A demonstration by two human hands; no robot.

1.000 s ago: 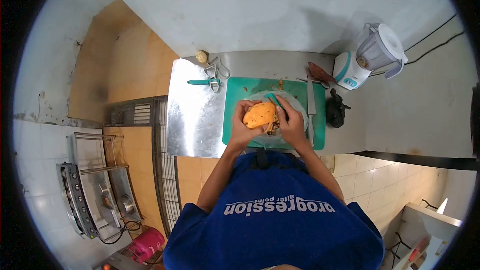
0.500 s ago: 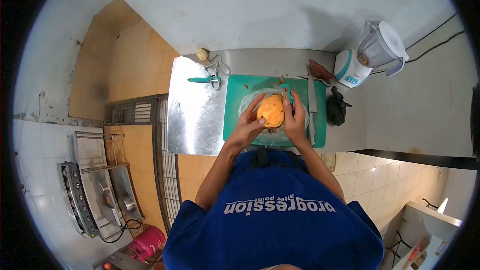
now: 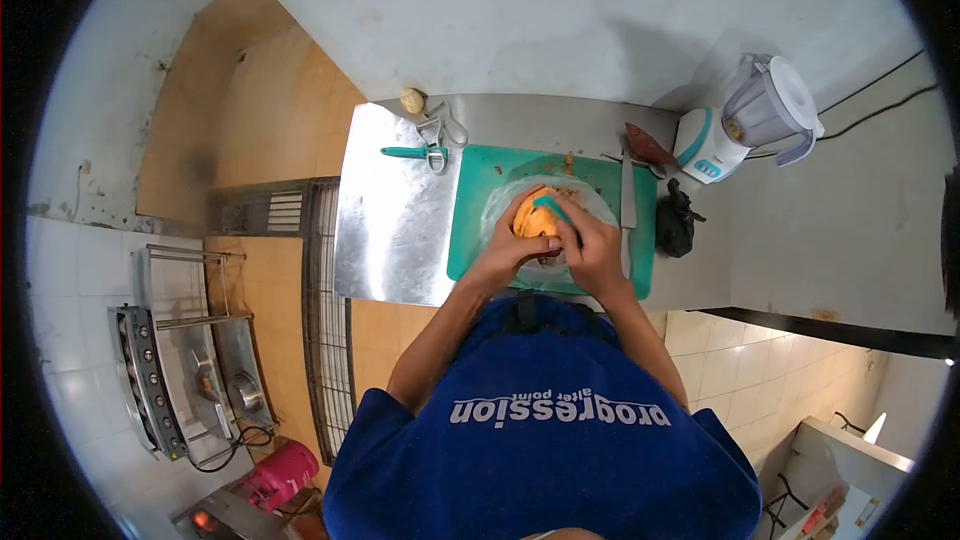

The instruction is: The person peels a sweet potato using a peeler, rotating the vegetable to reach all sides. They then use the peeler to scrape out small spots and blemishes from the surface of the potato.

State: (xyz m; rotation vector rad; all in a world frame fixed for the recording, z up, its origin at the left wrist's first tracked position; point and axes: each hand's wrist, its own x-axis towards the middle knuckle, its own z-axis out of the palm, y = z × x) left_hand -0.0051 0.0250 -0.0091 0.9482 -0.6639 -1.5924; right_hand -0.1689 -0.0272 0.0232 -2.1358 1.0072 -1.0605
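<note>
My left hand (image 3: 510, 258) is wrapped round the side of a peeled orange sweet potato (image 3: 533, 221), which has dark spots. In my right hand (image 3: 594, 249) is a teal peeler (image 3: 549, 203), its head lying against the upper part of the sweet potato; its blade is too small to make out. Both hands are over a clear plastic bag (image 3: 606, 202) holding scraps, which lies on a green cutting board (image 3: 475, 202). To the right of my right hand, a knife (image 3: 627, 202) lies lengthwise on the board.
Left of the board lie another teal-handled peeler (image 3: 407, 152), a grater-like metal tool (image 3: 452, 125) and a pale potato (image 3: 412, 100). On the right are a reddish root (image 3: 648, 146), a black plastic bag (image 3: 678, 219) and a blender (image 3: 735, 120). A stove (image 3: 150, 380) stands far left.
My right hand has turned inward, bringing the peeler from upright beside the sweet potato onto its upper surface. My left hand keeps its hold. The view has shifted slightly.
</note>
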